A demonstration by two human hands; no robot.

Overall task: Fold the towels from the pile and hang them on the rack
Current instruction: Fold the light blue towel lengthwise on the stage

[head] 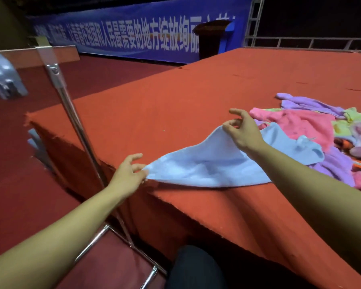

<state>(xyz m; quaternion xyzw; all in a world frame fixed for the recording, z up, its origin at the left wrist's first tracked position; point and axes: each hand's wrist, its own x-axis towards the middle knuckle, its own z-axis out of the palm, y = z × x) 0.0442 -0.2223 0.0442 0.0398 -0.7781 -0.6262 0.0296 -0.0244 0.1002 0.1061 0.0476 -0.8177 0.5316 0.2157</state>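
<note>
Fingers and thumb of the left hand [129, 174] are pinched shut on one corner of the light blue towel [206, 163], right at the near edge of the red-covered table [154, 105], while the right hand [241, 130] nips the towel's far edge between thumb and forefinger, its other fingers fanned loose above. Between the two grips the cloth is drawn out and partly lifted, its right end trailing back onto the pile of towels [331, 130] (pink, purple, yellow-green, all jumbled together on the right of the table). Holding two separated points like this looks meant to pull the towel free of the heap and spread it flat on the bare cloth in front, where a fold can be made cleanly. The fold itself does not seem begun; the towel is bunched and creased through its middle, and I cannot tell where its other corners lie. A metal rack [79, 126] stands just beside the table's left corner, its upright pole close to the left hand, so the hanging spot is an easy reach once the towel is folded.
</note>
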